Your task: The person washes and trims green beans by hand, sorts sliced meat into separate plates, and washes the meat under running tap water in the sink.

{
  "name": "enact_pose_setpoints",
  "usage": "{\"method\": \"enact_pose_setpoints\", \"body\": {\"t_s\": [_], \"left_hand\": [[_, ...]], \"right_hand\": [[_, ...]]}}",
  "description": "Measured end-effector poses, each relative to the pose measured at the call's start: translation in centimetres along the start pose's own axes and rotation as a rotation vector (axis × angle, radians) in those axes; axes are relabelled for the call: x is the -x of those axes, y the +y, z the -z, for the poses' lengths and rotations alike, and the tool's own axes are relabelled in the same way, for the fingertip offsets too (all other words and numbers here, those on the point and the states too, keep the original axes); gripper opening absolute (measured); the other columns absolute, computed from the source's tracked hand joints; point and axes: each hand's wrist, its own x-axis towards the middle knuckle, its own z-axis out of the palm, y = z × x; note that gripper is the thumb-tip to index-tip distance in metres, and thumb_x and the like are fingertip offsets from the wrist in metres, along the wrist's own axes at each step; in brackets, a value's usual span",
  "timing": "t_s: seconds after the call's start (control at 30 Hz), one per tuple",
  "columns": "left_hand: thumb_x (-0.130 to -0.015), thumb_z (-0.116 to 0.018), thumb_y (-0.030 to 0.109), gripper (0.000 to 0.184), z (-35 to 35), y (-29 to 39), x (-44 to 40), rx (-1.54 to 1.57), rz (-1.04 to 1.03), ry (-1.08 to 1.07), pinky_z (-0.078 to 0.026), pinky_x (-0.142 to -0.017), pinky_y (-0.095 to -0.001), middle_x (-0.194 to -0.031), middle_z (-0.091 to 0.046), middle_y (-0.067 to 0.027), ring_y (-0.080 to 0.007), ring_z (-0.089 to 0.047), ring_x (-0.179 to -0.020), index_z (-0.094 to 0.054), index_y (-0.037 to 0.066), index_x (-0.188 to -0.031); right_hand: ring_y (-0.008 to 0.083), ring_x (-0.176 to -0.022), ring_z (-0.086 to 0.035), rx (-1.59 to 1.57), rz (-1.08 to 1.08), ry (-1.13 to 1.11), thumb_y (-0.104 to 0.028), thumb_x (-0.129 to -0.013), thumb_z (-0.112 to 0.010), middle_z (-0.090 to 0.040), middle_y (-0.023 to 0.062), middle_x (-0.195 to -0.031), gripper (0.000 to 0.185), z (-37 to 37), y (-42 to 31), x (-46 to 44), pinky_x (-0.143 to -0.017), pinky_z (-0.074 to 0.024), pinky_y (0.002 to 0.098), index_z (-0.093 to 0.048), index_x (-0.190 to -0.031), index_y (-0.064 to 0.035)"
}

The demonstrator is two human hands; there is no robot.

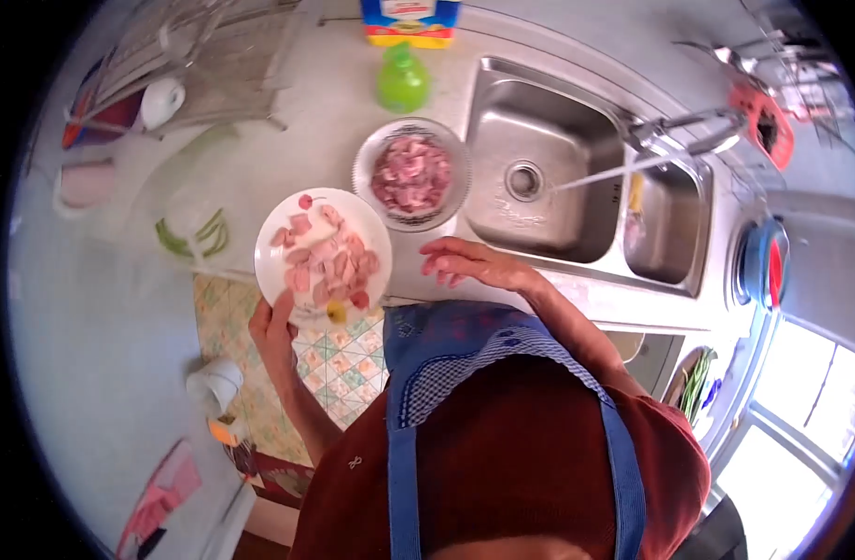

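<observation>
My left hand (pixel 274 329) grips the near rim of a white plate (pixel 271 245), thumb on top, other fingers out of sight beneath. Pieces of pale pink meat (pixel 334 261) lie spread over the plate, which has fruit-like decorations near its edge. To the right, my right hand (pixel 480 264) hovers with stretched fingers, holding nothing, between the plate and the sink front. Just behind the plate stands a ribbed glass bowl (pixel 363 177) full of darker raw meat chunks (pixel 413 175).
Water runs from the faucet (pixel 674 131) into the larger basin of the steel sink (pixel 502 121). A green bottle (pixel 403 84) stands behind the bowl, near a blue and yellow package (pixel 410 23). Green vegetable stalks (pixel 194 235) lie left, below a wire rack (pixel 213 65).
</observation>
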Motion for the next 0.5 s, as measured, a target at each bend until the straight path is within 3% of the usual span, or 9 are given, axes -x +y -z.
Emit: {"method": "enact_pose_setpoints", "body": {"t_s": [0.07, 0.1, 0.2, 0.27, 0.33, 0.4, 0.47, 0.5], "left_hand": [[-0.080, -0.060, 0.016, 0.016, -2.4, 1.5, 1.9, 0.007, 0.024, -0.100, -0.020, -0.039, -0.0163, -0.060, -0.050, 0.0061, 0.0009, -0.032, -0.044, -0.064, 0.004, -0.090], [-0.080, -0.060, 0.017, 0.016, -4.2, 1.9, 2.7, -0.039, 0.028, -0.145, -0.021, -0.039, -0.0159, -0.060, -0.051, 0.0060, 0.0008, -0.034, -0.045, -0.064, 0.004, -0.089], [-0.081, -0.061, 0.020, 0.018, -11.2, 2.9, 4.0, -0.059, 0.035, -0.345, -0.026, -0.040, -0.0162, -0.061, -0.051, 0.0058, -0.0004, -0.038, -0.048, -0.063, 0.004, -0.086], [-0.083, -0.059, 0.021, 0.018, -16.2, 2.5, 3.8, -0.141, -0.024, -0.490, -0.027, -0.042, -0.0173, -0.062, -0.050, 0.0054, -0.0018, -0.037, -0.049, -0.062, 0.003, -0.085], [-0.083, -0.059, 0.021, 0.021, -20.9, 0.5, 3.5, -0.090, 0.014, -0.622, -0.032, -0.048, -0.0198, -0.067, -0.052, 0.0021, -0.0048, -0.041, -0.054, -0.060, 0.002, -0.091], [-0.083, -0.058, 0.023, 0.027, -25.5, -0.9, 3.9, -0.324, -0.710, -0.451, -0.041, -0.062, -0.0286, -0.088, -0.056, -0.0069, -0.0155, -0.051, -0.071, -0.057, 0.001, -0.099], [-0.081, -0.058, 0.026, 0.043, -29.2, -0.7, 3.6, -0.649, -1.274, -0.427, -0.037, -0.087, -0.0402, -0.119, -0.046, -0.0148, -0.0298, -0.046, -0.106, -0.049, 0.002, -0.116], [-0.080, -0.058, 0.029, 0.051, -31.1, -0.3, 4.7, -0.730, -1.319, -0.555, -0.030, -0.094, -0.0424, -0.128, -0.038, -0.0158, -0.0323, -0.036, -0.116, -0.043, 0.002, -0.122]], "right_hand": [[0.0171, -0.088, -0.055, -0.152, 0.174, -0.009, -0.038, -0.089, -0.046, -0.057, 0.0106, -0.102, 0.049, -0.7, -1.3, 1.3, -0.076, -0.0464, 0.0292, -0.044, -0.120, -0.0004], [0.0200, -0.097, -0.053, -0.185, 0.205, 0.018, -0.042, -0.087, -0.048, -0.055, 0.0121, -0.109, 0.056, -0.5, -1.2, 2.2, -0.081, -0.0447, 0.0316, -0.041, -0.123, -0.0003], [0.0224, -0.103, -0.051, -0.363, 0.060, 0.089, -0.044, -0.086, -0.048, -0.053, 0.0130, -0.113, 0.059, 2.5, 1.2, 6.1, -0.086, -0.0417, 0.0341, -0.041, -0.124, 0.0006], [0.0207, -0.103, -0.050, -0.313, 0.051, 0.443, -0.041, -0.086, -0.048, -0.054, 0.0120, -0.111, 0.056, 3.9, 1.8, 9.5, -0.089, -0.0398, 0.0350, -0.043, -0.121, 0.0019], [0.0198, -0.103, -0.050, -0.320, 0.114, 0.580, -0.037, -0.085, -0.048, -0.054, 0.0110, -0.109, 0.052, 5.5, 3.5, 12.6, -0.090, -0.0391, 0.0358, -0.044, -0.119, 0.0020], [0.0198, -0.101, -0.051, -0.337, 0.120, 0.708, -0.035, -0.085, -0.047, -0.055, 0.0106, -0.108, 0.050, 6.4, 4.7, 14.7, -0.088, -0.0406, 0.0354, -0.044, -0.119, 0.0017], [0.0197, -0.098, -0.052, -0.347, 0.116, 0.823, -0.034, -0.084, -0.047, -0.055, 0.0101, -0.106, 0.049, 7.0, 5.9, 15.5, -0.086, -0.0420, 0.0350, -0.044, -0.118, 0.0015], [0.0196, -0.096, -0.053, -0.392, 0.144, 0.859, -0.034, -0.084, -0.046, -0.055, 0.0100, -0.106, 0.048, 7.6, 6.7, 15.8, -0.083, -0.0437, 0.0338, -0.044, -0.118, 0.0008]]}}
